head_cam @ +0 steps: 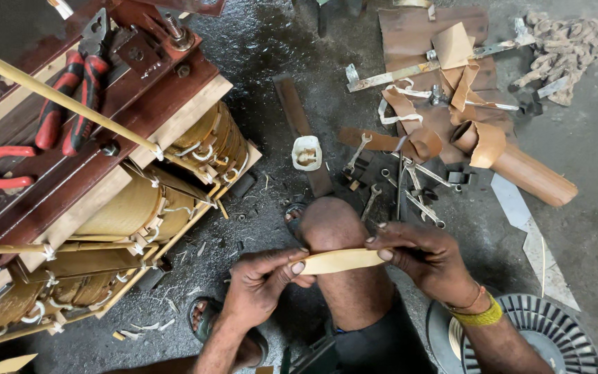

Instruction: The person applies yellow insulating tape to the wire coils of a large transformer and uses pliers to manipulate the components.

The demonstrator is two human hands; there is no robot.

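My left hand [266, 278] and my right hand [423, 255] pinch the two ends of a short tan paper strip [340, 260], stretched level over my bare knee [329, 223]. The left thumb and fingers close on its left end, the right fingertips press on its right end. A yellow band [477, 317] circles my right wrist. A large transformer [105, 187] with tan-wrapped coils and dark red frame bars lies to the left of my hands.
Red-handled pliers [70, 97] rest on the transformer frame. Spanners [410, 194] lie beyond my knee, with curled brown paper pieces [465, 118], a small white cup [306, 152] and a knotted rope [562, 48] farther back. A ribbed fan cover [548, 332] sits bottom right.
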